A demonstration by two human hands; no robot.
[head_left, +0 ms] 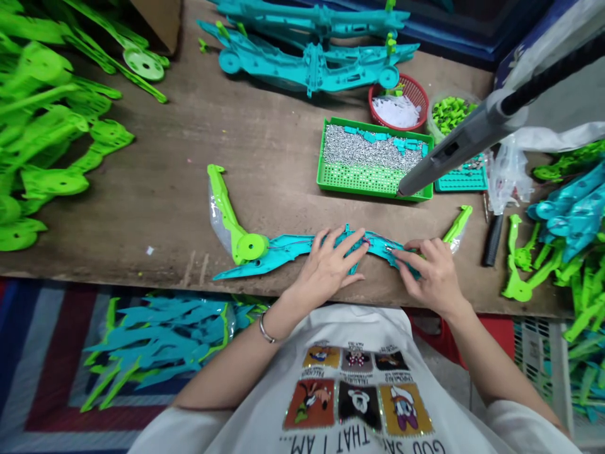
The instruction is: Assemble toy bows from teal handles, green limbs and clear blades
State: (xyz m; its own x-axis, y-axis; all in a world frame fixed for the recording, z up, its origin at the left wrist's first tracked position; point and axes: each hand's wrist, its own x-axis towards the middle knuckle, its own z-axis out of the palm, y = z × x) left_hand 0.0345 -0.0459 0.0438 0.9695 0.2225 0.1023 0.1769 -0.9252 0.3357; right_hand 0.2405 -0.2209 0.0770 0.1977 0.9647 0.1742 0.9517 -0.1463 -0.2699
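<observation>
A long teal plastic shell [290, 247] lies across the front of the table, with thin dark wires along its inside. A green arm [227, 217] with a round disc end joins its left end, and another green arm [458, 228] sticks out at the right. My left hand [331, 260] lies spread over the middle of the shell, fingers apart, pressing on it. At the shell's right part my right hand [432, 271] has thumb and forefinger pinched beside a small silvery piece [389, 248], whose kind I cannot make out.
A green basket [343, 176] of screws stands beyond the shell, under a hanging grey power screwdriver [454, 142]. Behind are a red basket [420, 94] and more teal shells [307, 66]. Green parts [51, 132] pile up left. A black-handled tool [493, 241] lies right.
</observation>
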